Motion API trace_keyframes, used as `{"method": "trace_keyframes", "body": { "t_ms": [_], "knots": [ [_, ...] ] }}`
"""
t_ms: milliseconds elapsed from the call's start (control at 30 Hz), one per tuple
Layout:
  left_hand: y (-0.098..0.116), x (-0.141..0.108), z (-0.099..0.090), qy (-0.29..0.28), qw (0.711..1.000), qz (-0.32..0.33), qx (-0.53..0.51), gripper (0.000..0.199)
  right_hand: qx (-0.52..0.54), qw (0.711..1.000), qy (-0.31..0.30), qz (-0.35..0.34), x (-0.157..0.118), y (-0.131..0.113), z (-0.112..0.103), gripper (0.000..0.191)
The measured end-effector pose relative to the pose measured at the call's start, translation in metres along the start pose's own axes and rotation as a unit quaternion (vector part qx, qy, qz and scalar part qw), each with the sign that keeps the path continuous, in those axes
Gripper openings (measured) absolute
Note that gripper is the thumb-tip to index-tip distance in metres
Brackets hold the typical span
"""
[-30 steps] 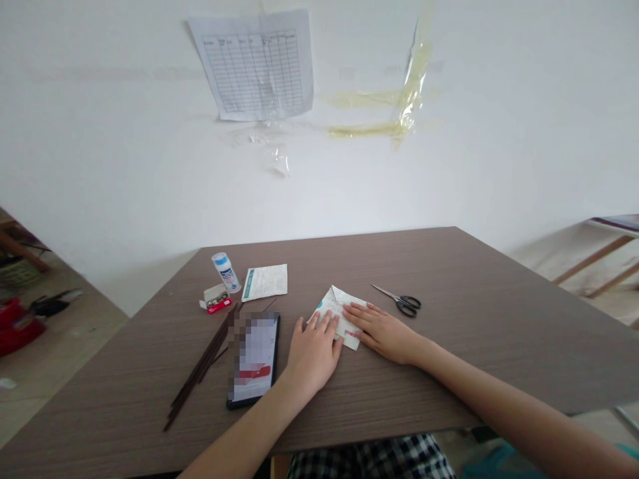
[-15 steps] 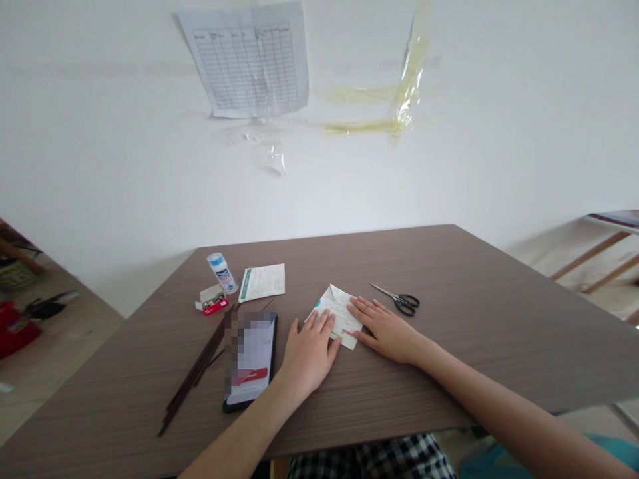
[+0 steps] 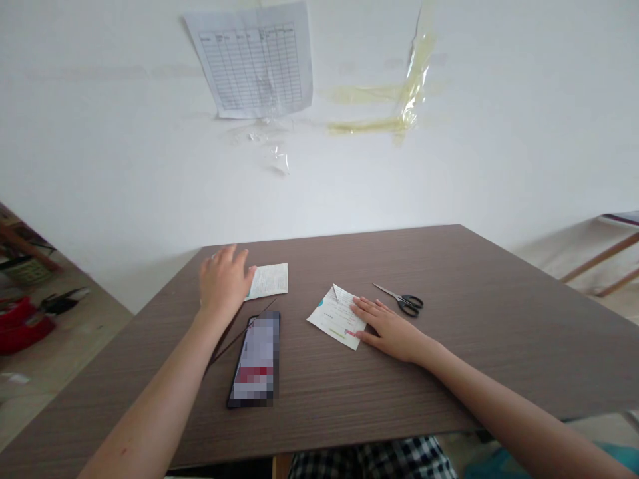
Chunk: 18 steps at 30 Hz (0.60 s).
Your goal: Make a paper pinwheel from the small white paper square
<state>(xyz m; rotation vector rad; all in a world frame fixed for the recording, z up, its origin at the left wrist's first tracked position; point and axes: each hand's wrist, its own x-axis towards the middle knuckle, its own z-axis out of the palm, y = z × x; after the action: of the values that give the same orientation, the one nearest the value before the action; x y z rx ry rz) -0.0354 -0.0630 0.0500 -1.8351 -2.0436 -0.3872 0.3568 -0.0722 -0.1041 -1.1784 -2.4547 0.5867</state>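
My left hand (image 3: 223,283) is over the far left of the table, fingers stretched and a little apart. It covers the place of the white-and-blue bottle and the small red-and-white box, and whether it touches them is hidden. Its thumb is by the left end of a printed paper sheet (image 3: 269,280). My right hand (image 3: 387,326) lies flat, its fingers resting on the right part of a folded printed paper (image 3: 335,316). That paper has a creased, pointed far corner. Black-handled scissors (image 3: 407,303) lie just beyond my right hand.
A phone (image 3: 257,359) with a partly blurred screen lies left of centre. Thin dark sticks (image 3: 227,339) run beside it, partly under my left arm. The brown table (image 3: 319,406) meets a white wall, where a printed chart (image 3: 257,66) is taped.
My left hand has lifted off the folded paper and moved left and away to the bottle and small box, now hidden behind it. My right hand has stayed on the paper.
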Motion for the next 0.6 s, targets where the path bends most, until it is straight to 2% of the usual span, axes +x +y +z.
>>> {"method": "trace_keyframes", "body": {
  "t_ms": [100,233,333,500,600],
  "knots": [
    [-0.03,0.022,0.003,-0.003,0.998,-0.057,0.0,0.055,-0.002,1.0,0.0,-0.002,0.0,0.001,0.001,0.075],
    [-0.05,0.04,0.012,-0.034,0.99,-0.121,-0.059,0.053,-0.002,1.0,-0.001,-0.001,0.0,0.001,0.001,0.077],
    [-0.052,0.044,0.017,-0.041,0.988,-0.127,-0.078,0.045,0.001,1.0,0.002,0.0,-0.001,-0.001,0.0,0.076],
    [-0.048,0.044,0.017,-0.006,0.981,-0.157,-0.115,0.03,0.008,1.0,0.014,-0.001,-0.002,-0.003,-0.002,0.071],
    [-0.047,0.044,0.014,-0.002,0.977,-0.165,-0.133,0.029,0.012,1.0,0.024,0.0,-0.001,-0.004,-0.001,0.069]
  ]
}}
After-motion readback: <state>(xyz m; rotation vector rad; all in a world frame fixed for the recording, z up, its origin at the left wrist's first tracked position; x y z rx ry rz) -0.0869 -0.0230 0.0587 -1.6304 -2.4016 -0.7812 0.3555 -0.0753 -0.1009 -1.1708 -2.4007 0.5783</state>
